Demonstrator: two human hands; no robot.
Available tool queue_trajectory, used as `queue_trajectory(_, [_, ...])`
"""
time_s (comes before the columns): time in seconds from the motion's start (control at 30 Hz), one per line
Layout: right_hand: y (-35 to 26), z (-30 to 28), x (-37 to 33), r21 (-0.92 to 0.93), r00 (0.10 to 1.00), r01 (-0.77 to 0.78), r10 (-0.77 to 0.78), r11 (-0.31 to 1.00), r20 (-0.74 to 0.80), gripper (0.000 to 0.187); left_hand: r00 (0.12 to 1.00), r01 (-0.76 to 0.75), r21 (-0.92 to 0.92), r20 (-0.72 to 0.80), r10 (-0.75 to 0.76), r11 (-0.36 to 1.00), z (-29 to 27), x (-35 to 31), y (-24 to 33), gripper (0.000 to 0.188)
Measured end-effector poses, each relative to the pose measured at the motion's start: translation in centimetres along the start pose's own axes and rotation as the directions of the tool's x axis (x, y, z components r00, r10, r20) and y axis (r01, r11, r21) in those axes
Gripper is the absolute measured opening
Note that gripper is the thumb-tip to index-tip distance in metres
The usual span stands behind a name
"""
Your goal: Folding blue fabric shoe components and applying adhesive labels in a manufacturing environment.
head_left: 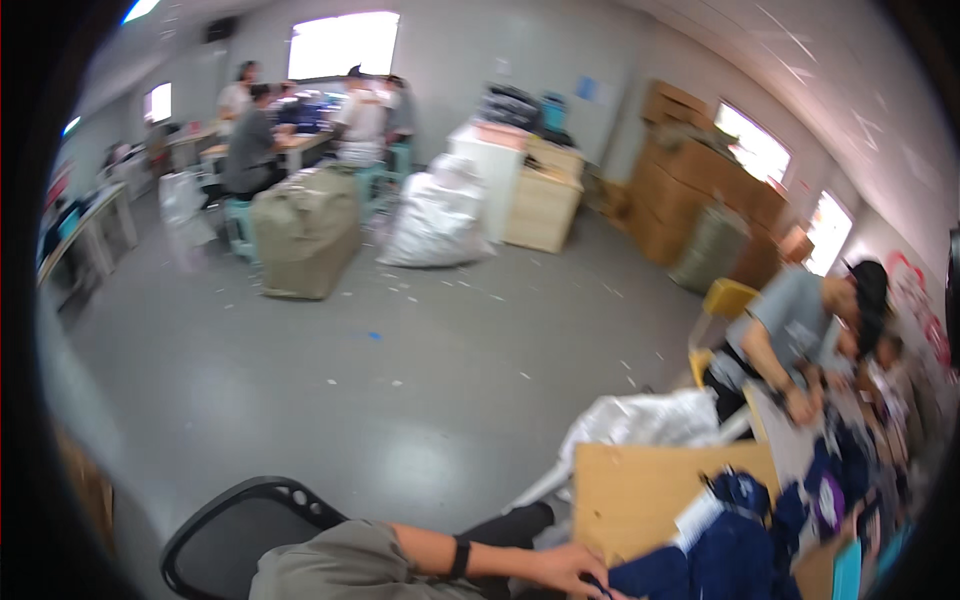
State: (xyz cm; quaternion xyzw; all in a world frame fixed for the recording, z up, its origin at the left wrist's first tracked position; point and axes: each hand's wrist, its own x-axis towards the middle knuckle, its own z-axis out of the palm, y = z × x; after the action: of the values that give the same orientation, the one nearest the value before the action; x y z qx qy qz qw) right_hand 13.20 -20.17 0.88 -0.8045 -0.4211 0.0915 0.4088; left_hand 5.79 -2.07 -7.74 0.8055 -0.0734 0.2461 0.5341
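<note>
Grip of the left hand (pixel 565 568) is laid flat and loose, fingers spread forward onto the near edge of a heap of dark navy folded fabric garments (pixel 700 565); nothing is seen to be pinched or closed upon, though the fingertips are blurred and partly cut by the lower rim. The right hand is not to be seen anywhere in the view.

The navy fabric lies directly ahead of and to the right of the fingers, touching them, and is spread rightward along the pale wooden bench (pixel 640 490), so that its length runs away from the hand toward the right edge. A white-edged bundle (pixel 697 518) rests on the heap just beyond the fingers. The forearm, with a black wristband (pixel 460 556) around it, is stretched across from the lower left, over a grey-clad lap.

A black mesh chair back (pixel 240 525) stands at the lower left, and a crumpled white plastic sack (pixel 640 420) lies on the grey floor just behind the bench. Farther along the bench a co-worker in a grey shirt (pixel 790 325) is bent over more dark cloth.
</note>
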Motion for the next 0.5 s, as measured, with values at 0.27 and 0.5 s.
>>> queue_trajectory(0.27, [7.0, 1.4, 1.7, -0.099, 0.984, 0.145, -0.133, 0.984, 0.114, 0.021, 0.982, 0.081, 0.101, -0.179, -0.062, 0.992, 1.2, -0.7, -0.1, 0.023])
queue_trajectory(0.5, [8.3, 0.8, 1.5, -0.166, 0.989, 0.145, -0.136, 0.976, 0.062, 0.023, 0.980, -0.034, 0.143, -0.189, 0.061, 0.989, 1.3, 0.6, 0.7, 0.024])
